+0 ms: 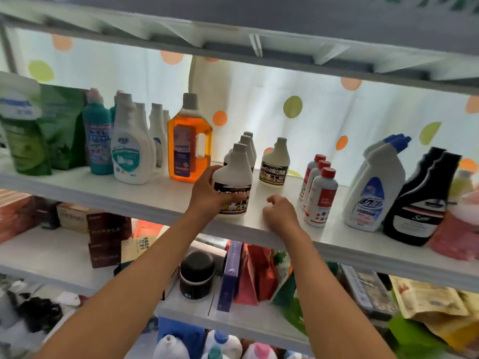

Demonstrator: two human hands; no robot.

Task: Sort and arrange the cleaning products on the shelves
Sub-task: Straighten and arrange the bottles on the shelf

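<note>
Left hand (207,189) grips white bottle (232,181) at front of its row, near edge of middle shelf (160,200). Right hand (278,212) loosely curled, empty, resting just right of it. Step judged: aligning this bottle with row. Next likely: fetch lone matching bottle (275,163) from farther right. Spotted curtain (259,99) behind.

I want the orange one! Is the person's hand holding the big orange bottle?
No, the left hand grips a white bottle; the orange bottle stands untouched.
</note>
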